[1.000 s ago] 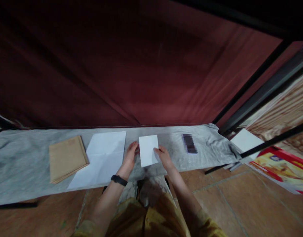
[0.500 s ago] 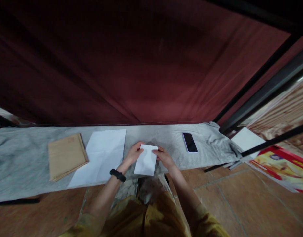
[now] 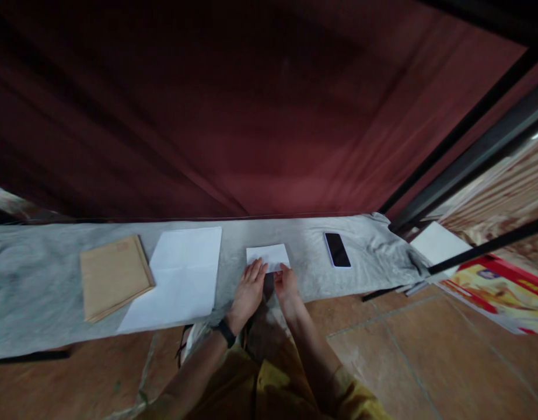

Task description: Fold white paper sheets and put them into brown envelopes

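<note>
A small white folded paper [image 3: 271, 254] lies crosswise on the grey cloth in front of me. My left hand [image 3: 250, 287] presses on its near left part, fingers stretched out and flat. At the near right edge, my right hand [image 3: 286, 283] has its fingers closed on the paper, though the fingertips are partly hidden. Left of my hands lies a larger white sheet [image 3: 185, 280] with faint creases. A stack of brown envelopes [image 3: 115, 277] overlaps that sheet's left side.
The grey cloth [image 3: 313, 280] covers a long narrow bench. On it, to the right, rests a phone [image 3: 338, 251] with a dark screen. A dark red curtain [image 3: 269, 146] hangs behind. A red and yellow box [image 3: 500, 291] and black metal bars stand at the right.
The white paper has gone from upright in both hands to lying crosswise on the cloth, looking shorter. My left hand has flattened onto it; my right hand has shifted to its near edge.
</note>
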A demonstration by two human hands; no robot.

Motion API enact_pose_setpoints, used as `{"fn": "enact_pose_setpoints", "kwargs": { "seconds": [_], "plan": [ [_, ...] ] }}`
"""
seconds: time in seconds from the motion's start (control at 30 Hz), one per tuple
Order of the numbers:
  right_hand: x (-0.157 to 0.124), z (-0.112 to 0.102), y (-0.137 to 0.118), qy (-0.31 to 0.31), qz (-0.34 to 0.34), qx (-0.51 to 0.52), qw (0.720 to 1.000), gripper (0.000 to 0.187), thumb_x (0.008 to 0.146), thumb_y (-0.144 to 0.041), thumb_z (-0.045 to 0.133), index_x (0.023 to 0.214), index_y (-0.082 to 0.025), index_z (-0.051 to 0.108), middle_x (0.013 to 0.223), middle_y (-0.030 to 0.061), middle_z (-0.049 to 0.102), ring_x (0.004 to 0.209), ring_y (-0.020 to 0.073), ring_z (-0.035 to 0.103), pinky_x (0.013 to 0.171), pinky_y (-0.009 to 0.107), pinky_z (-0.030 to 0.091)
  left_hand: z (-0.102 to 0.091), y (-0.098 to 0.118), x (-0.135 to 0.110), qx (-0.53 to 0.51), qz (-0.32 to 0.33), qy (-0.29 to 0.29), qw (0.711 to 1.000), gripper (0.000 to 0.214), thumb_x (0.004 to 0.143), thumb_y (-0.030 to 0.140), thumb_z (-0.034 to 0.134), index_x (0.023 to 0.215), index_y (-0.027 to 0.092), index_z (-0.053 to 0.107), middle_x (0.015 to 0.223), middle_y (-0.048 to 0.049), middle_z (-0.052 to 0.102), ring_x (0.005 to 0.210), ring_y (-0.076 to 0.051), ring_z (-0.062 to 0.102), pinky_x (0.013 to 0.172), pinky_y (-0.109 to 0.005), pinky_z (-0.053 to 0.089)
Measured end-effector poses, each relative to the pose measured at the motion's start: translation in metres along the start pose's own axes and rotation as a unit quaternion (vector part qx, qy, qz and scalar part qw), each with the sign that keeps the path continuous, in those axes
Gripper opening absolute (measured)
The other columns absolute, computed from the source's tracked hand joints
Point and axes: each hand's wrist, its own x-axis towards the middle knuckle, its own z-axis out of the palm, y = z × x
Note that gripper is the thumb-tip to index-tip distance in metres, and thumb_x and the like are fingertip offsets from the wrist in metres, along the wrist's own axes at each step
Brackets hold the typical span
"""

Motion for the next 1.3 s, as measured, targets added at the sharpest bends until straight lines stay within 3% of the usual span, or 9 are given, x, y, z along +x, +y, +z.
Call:
{"fn": "enact_pose_setpoints", "kwargs": {
  "seconds": [0.23,0.33,0.4,0.5,0.6,0.7,0.8,0.9,1.3],
  "plan": [
    [-0.017,-0.011,0.006,0.026,0.035,-0.016,0.999,0.016,0.073,-0.029,0.06,0.089,-0.026,0.056,0.085,0.0,0.071,0.085,0.0182,0.07,0.08,0.032,0.057,0.0,-0.019,-0.001,0.044,0.001,-0.093,0.995,0.071,0.081,-0.004,0.036,0.149,0.014,0.047,0.158,-0.0135,0.044,0.149,-0.021,0.038,0.123,-0.044,0.031],
    [-0.018,-0.025,-0.005,0.064,-0.008,-0.132,0.989,0.032,0.079,-0.03,0.054,0.11,-0.024,0.057,0.111,0.0071,0.069,0.106,0.0213,0.066,0.096,0.039,0.053,-0.002,-0.02,-0.002,0.045,0.001,-0.118,0.992,0.073,0.08,-0.005,0.035,0.15,0.013,0.047,0.159,-0.0133,0.044,0.149,-0.02,0.038,0.125,-0.042,0.029],
    [-0.017,-0.03,-0.014,0.07,-0.062,-0.233,0.968,0.042,0.082,-0.028,0.049,0.123,-0.022,0.056,0.134,0.0117,0.06,0.128,0.0233,0.055,0.11,0.043,0.043,-0.002,-0.017,-0.001,0.048,-0.004,-0.119,0.992,0.071,0.082,-0.003,0.036,0.149,0.013,0.048,0.158,-0.0141,0.045,0.149,-0.022,0.037,0.125,-0.044,0.028],
    [-0.016,-0.027,-0.02,-0.025,-0.166,-0.41,0.896,0.044,0.091,-0.025,0.043,0.131,-0.018,0.059,0.15,0.0138,0.05,0.143,0.0232,0.041,0.119,0.045,0.033,0.001,-0.009,0.004,0.052,-0.01,-0.092,0.994,0.062,0.089,0.006,0.037,0.149,0.01,0.047,0.156,-0.0174,0.046,0.15,-0.025,0.037,0.126,-0.046,0.026],
    [-0.017,-0.02,-0.019,-0.14,-0.235,-0.563,0.78,0.046,0.101,-0.024,0.035,0.138,-0.014,0.058,0.152,0.0162,0.05,0.145,0.0234,0.041,0.12,0.045,0.032,0.009,-0.004,0.01,0.049,-0.002,-0.071,0.996,0.059,0.094,0.013,0.032,0.152,0.006,0.041,0.158,-0.0185,0.043,0.15,-0.024,0.035,0.125,-0.045,0.028],
    [-0.017,-0.017,-0.014,-0.185,-0.255,-0.658,0.684,0.047,0.104,-0.025,0.034,0.146,-0.013,0.053,0.155,0.0158,0.048,0.148,0.0251,0.037,0.122,0.047,0.028,0.018,-0.004,0.009,0.051,-0.005,-0.069,0.996,0.058,0.097,0.017,0.03,0.152,0.005,0.04,0.159,-0.0188,0.041,0.151,-0.024,0.034,0.124,-0.046,0.029],
    [-0.017,-0.02,-0.011,-0.197,-0.268,-0.707,0.624,0.048,0.105,-0.027,0.038,0.15,-0.018,0.049,0.158,0.0134,0.044,0.15,0.0271,0.033,0.122,0.05,0.025,0.024,-0.006,0.003,0.065,-0.013,-0.06,0.996,0.057,0.097,0.02,0.032,0.152,0.005,0.041,0.16,-0.0184,0.039,0.153,-0.025,0.029,0.125,-0.047,0.027],
    [-0.018,-0.024,-0.007,-0.173,-0.271,-0.725,0.609,0.051,0.105,-0.032,0.041,0.154,-0.017,0.043,0.16,0.0146,0.04,0.15,0.0286,0.033,0.121,0.051,0.026,0.024,-0.006,-0.003,0.075,-0.038,-0.044,0.995,0.058,0.098,0.023,0.033,0.153,0.004,0.04,0.16,-0.0191,0.038,0.154,-0.026,0.025,0.125,-0.047,0.027],
    [-0.009,-0.048,-0.013,-0.125,-0.288,-0.717,0.623,0.058,0.106,-0.04,0.038,0.155,-0.009,0.04,0.156,0.0196,0.045,0.144,0.0312,0.041,0.12,0.052,0.025,0.017,-0.022,-0.018,0.071,-0.133,-0.015,0.989,0.063,0.098,0.029,0.036,0.157,0.007,0.031,0.161,-0.019,0.037,0.153,-0.028,0.028,0.125,-0.049,0.025]
  ]
}}
